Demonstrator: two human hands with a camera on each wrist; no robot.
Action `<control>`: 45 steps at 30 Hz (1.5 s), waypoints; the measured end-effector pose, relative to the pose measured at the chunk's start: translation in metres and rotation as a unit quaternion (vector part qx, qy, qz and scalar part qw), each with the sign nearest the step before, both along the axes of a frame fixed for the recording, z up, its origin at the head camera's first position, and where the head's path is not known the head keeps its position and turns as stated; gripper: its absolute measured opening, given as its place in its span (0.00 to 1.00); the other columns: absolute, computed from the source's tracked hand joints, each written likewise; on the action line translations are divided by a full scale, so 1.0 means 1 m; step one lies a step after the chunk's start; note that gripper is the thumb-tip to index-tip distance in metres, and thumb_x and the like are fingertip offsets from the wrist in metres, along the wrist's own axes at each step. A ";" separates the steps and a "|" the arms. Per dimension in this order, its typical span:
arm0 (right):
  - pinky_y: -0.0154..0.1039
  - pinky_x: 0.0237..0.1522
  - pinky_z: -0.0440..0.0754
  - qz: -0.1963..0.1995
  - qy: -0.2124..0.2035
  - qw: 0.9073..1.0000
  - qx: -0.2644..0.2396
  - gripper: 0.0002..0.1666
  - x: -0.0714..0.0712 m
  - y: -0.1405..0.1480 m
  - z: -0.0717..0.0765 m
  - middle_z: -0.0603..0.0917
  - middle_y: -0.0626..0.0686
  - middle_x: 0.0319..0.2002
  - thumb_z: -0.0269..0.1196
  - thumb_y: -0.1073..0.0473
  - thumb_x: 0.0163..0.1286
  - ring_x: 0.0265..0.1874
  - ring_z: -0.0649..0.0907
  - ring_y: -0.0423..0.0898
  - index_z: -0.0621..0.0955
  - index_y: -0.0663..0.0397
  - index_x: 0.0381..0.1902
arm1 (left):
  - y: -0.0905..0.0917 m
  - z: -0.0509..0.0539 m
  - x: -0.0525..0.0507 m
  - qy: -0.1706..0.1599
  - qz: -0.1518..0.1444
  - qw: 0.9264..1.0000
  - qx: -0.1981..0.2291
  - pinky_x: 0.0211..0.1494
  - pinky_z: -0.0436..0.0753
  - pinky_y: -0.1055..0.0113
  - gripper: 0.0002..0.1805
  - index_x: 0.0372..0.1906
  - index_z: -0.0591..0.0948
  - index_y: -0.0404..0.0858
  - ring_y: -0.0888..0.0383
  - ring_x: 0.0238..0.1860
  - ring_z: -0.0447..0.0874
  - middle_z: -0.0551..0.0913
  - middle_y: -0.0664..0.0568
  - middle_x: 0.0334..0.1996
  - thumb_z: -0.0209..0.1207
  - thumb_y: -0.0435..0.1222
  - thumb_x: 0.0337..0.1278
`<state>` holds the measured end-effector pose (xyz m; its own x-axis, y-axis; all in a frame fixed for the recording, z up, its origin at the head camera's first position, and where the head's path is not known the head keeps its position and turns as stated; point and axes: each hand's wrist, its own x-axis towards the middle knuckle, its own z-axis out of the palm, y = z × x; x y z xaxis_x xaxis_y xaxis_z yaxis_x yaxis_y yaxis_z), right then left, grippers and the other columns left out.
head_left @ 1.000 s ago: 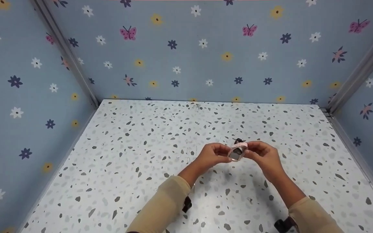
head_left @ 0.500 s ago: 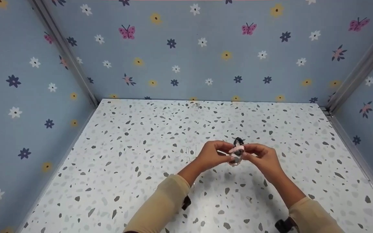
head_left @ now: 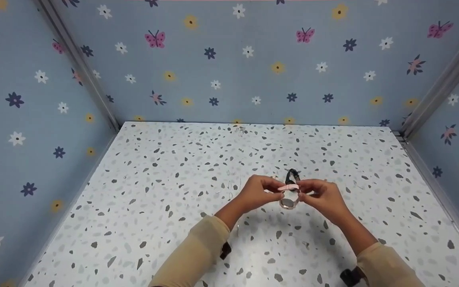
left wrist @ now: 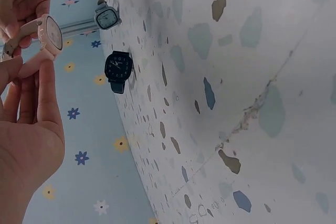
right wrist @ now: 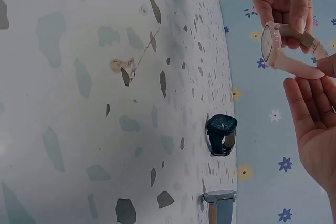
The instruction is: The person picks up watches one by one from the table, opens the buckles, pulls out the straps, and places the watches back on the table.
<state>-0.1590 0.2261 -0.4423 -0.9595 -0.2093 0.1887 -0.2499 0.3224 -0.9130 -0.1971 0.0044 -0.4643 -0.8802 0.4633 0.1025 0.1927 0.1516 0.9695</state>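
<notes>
Blue flowered wall panels (head_left: 229,56) filled the upper part of the head view. White speckled table (head_left: 173,159) spread across the middle and bottom. Beige sleeves (head_left: 193,251) entered from the bottom edge, right of centre. Left hand (head_left: 254,194) and right hand (head_left: 326,196) met just right of centre, below mid-height; thumb and fingers of each pinched the pink watch (left wrist: 51,38), which was held above the table between them. In the left wrist view its dial faced right, upper left. Black watch (left wrist: 118,67) sat on the table, upper left of that view; grey watch (left wrist: 107,18) lay near it, higher up.
</notes>
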 end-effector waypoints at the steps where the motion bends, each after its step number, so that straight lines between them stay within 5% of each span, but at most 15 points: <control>1: 0.33 0.37 0.85 0.004 0.005 1.000 0.000 0.15 0.002 -0.001 0.002 0.85 0.66 0.38 0.67 0.72 0.61 0.36 0.84 0.43 0.83 0.69 0.48 | 0.000 -0.001 0.000 -0.003 -0.001 1.000 0.001 0.37 0.82 0.70 0.11 0.42 0.88 0.40 0.61 0.36 0.84 0.88 0.55 0.34 0.70 0.31 0.52; 17: 0.38 0.40 0.86 0.039 0.038 0.998 -0.040 0.13 0.005 -0.010 0.002 0.85 0.60 0.39 0.67 0.71 0.63 0.38 0.84 0.46 0.84 0.66 0.46 | 0.002 -0.003 0.000 0.021 -0.006 1.000 0.022 0.38 0.83 0.68 0.13 0.43 0.88 0.39 0.61 0.36 0.84 0.87 0.57 0.35 0.71 0.37 0.53; 26: 0.38 0.38 0.86 0.043 0.045 0.997 -0.046 0.11 0.006 -0.010 0.000 0.84 0.67 0.37 0.66 0.73 0.62 0.38 0.85 0.50 0.84 0.67 0.44 | -0.001 -0.002 0.001 0.018 -0.018 1.000 -0.001 0.38 0.84 0.69 0.09 0.40 0.88 0.39 0.60 0.34 0.84 0.87 0.57 0.33 0.70 0.37 0.53; 34: 0.38 0.37 0.86 0.036 0.036 0.998 -0.022 0.10 0.008 -0.011 0.000 0.85 0.58 0.35 0.65 0.73 0.63 0.35 0.84 0.45 0.84 0.67 0.43 | -0.002 -0.001 0.004 0.008 -0.011 1.000 -0.018 0.33 0.83 0.70 0.07 0.38 0.88 0.37 0.57 0.33 0.84 0.86 0.54 0.31 0.70 0.34 0.53; 45: 0.36 0.39 0.86 0.042 0.023 0.998 -0.038 0.11 0.005 -0.012 0.006 0.83 0.70 0.38 0.65 0.74 0.62 0.37 0.84 0.47 0.82 0.69 0.43 | 0.000 0.004 0.000 0.008 0.000 1.000 -0.013 0.31 0.81 0.72 0.08 0.38 0.88 0.37 0.52 0.33 0.84 0.87 0.54 0.31 0.70 0.34 0.52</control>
